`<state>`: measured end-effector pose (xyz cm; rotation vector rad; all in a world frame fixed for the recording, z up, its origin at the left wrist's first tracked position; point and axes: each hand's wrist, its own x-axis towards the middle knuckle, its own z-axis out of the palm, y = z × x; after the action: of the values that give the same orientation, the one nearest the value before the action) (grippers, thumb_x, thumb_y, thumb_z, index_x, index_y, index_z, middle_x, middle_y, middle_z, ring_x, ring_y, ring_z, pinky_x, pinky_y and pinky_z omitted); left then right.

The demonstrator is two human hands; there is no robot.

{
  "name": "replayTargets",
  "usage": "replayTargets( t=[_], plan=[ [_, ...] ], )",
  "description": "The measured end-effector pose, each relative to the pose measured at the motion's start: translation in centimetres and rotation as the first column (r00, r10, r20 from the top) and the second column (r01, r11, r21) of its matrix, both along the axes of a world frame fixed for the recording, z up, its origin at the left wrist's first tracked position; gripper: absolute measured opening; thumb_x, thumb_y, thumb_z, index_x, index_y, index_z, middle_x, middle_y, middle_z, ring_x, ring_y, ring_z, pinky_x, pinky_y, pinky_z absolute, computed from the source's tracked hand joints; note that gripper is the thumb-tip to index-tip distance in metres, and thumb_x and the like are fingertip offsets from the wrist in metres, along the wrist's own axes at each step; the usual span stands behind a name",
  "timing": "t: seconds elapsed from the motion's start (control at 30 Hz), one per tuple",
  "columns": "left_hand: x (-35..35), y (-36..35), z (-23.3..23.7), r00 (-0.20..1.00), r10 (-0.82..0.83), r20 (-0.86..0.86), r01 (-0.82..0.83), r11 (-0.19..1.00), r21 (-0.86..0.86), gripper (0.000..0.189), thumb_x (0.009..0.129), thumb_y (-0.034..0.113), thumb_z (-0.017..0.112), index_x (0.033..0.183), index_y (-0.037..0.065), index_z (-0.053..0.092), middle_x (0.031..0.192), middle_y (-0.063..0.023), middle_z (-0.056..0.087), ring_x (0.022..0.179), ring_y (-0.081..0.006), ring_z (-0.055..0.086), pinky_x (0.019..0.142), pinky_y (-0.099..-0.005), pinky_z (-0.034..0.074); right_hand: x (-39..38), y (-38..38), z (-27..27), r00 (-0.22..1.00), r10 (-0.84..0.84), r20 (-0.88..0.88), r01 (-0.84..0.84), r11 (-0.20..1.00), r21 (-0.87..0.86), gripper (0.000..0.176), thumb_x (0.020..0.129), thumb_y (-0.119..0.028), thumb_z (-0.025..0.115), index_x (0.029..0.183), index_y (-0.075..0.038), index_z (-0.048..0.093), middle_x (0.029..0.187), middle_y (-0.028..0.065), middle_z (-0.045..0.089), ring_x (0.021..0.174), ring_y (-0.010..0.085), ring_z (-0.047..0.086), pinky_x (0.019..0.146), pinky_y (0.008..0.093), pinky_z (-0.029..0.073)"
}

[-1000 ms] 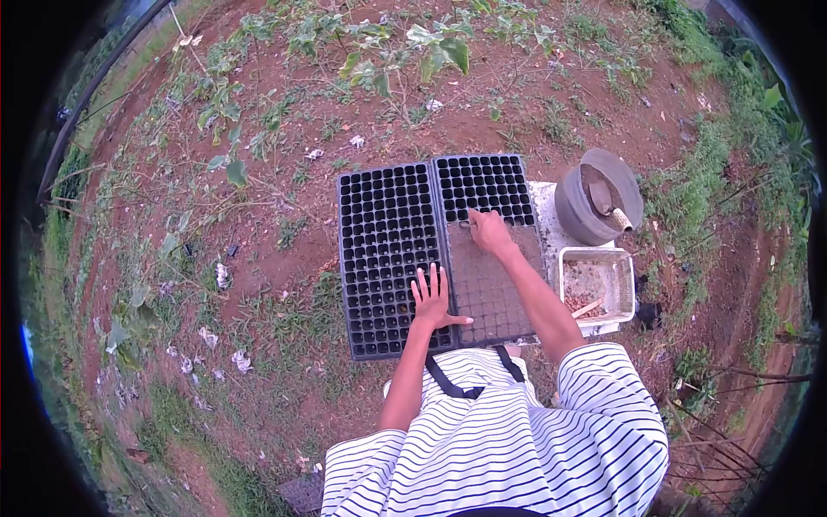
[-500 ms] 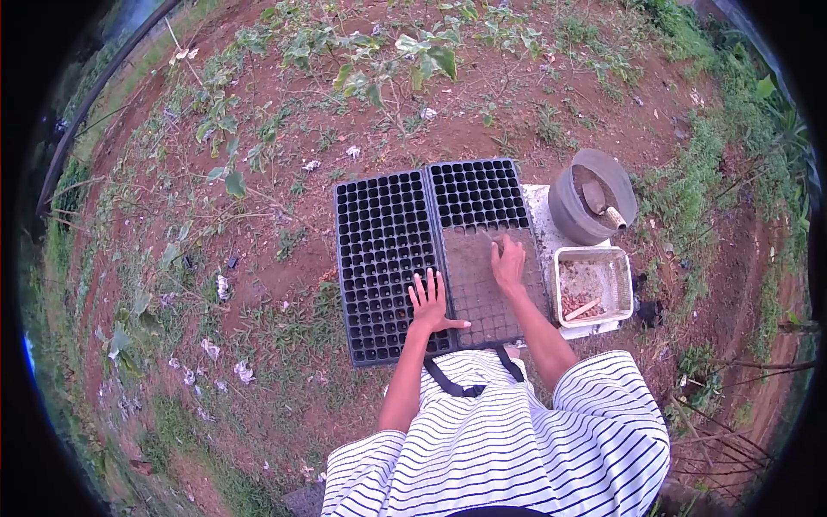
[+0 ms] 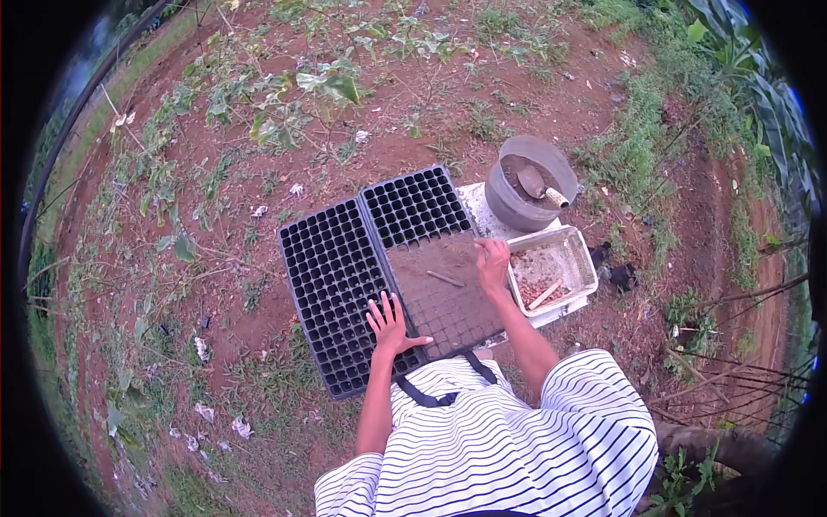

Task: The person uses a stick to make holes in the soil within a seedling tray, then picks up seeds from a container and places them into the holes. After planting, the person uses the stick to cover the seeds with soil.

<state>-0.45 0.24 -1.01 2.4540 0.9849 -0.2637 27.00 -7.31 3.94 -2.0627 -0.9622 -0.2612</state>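
Two black seedling trays lie side by side: the left seedling tray (image 3: 332, 258) has bare cells, and the right seedling tray (image 3: 418, 202) has brown soil (image 3: 431, 252) over its nearer part. My left hand (image 3: 389, 329) rests with fingers spread on the left tray, its thumb reaching over the right one. At the right edge of the soil, close to the basket, is my right hand (image 3: 494, 269), its fingers bent and drawn together; whatever is between them is too small to make out. A short stick (image 3: 445, 278) lies on the soil between my hands.
Right of the trays stands a white plastic basket (image 3: 589, 263) holding small reddish-brown pieces and a light wooden stick (image 3: 545, 294). Behind it, a grey pot (image 3: 508, 202) contains soil and a trowel (image 3: 534, 183). Leafy plants (image 3: 327, 84) grow beyond.
My right hand has shifted rightward across the soil toward the tray edge and basket. The short stick now lies uncovered on the soil. My left hand stays spread in place; the view has turned.
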Motion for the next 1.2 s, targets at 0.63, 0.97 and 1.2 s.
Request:
replayTargets(
  t=[0.63, 0.97, 1.2],
  plan=[
    [0.4, 0.0, 1.1, 0.998, -0.025, -0.060, 0.023, 0.999, -0.033, 0.151, 0.046, 0.081, 0.072, 0.151, 0.007, -0.006, 0.155, -0.0258, -0.014, 0.137, -0.0535, -0.018, 0.106, -0.0679, -0.006, 6.3, -14.4, -7.8, 0.983, -0.111, -0.149, 0.052, 0.934, -0.353, 0.022, 0.074, -0.002, 0.065, 0.094, 0.002, 0.071, 0.075, 0.0216, 0.068, 0.068, 0.0317, 0.068, 0.068, 0.0372, 0.053],
    [0.1, 0.0, 0.5, 0.998, -0.041, -0.049, 0.042, 0.999, 0.004, 0.152, 0.045, 0.085, 0.068, 0.151, 0.007, -0.007, 0.154, -0.0268, -0.014, 0.137, -0.0545, -0.017, 0.105, -0.0700, -0.004, 5.1, -14.0, -7.6, 0.951, -0.184, -0.247, 0.109, 0.951, -0.289, 0.013, 0.074, -0.001, 0.063, 0.085, 0.005, 0.069, 0.072, 0.0226, 0.066, 0.067, 0.0334, 0.066, 0.069, 0.0396, 0.051],
    [0.2, 0.0, 0.5, 0.998, -0.036, -0.058, 0.036, 0.999, -0.003, 0.151, 0.045, 0.086, 0.067, 0.151, 0.007, -0.006, 0.154, -0.0265, -0.014, 0.137, -0.0544, -0.017, 0.105, -0.0697, -0.005, 4.8, -13.7, -6.9, 0.942, -0.335, -0.015, 0.319, 0.910, -0.265, 0.019, 0.080, -0.002, 0.061, 0.097, 0.002, 0.069, 0.084, 0.0205, 0.066, 0.079, 0.0327, 0.065, 0.074, 0.0396, 0.050]
  ],
)
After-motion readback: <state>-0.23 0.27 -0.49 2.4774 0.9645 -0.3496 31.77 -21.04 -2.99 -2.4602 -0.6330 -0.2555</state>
